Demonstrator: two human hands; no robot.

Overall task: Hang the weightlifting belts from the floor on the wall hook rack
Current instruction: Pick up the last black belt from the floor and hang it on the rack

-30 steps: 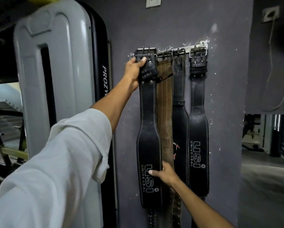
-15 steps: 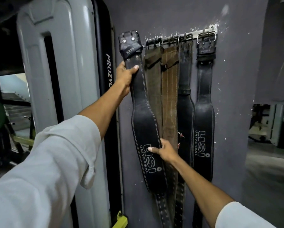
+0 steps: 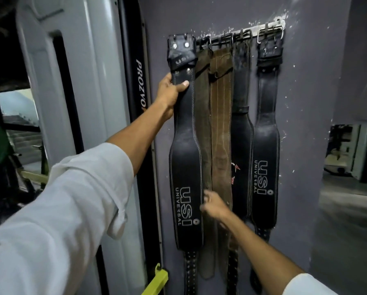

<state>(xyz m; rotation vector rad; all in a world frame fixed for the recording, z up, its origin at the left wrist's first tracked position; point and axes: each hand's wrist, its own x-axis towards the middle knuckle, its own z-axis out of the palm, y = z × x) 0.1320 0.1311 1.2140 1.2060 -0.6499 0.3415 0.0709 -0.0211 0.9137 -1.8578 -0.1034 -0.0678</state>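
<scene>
A metal hook rack is fixed high on the grey wall. Several belts hang from it: two brown ones, a black one and a black USI belt at the right end. At the left, another black USI belt stands upright against the wall, its buckle end at the rack's left end; whether it sits on a hook I cannot tell. My left hand grips its narrow upper part. My right hand, blurred, is beside its lower right edge with fingers apart.
A white machine housing with a black PROZVO strip stands directly left of the belts. A yellow bar juts out low beside it. To the right, an opening shows gym equipment.
The left black belt has swung from tilted to upright and nearer the rack's left end. My left hand stayed on its upper part. My right hand let go of its lower edge.
</scene>
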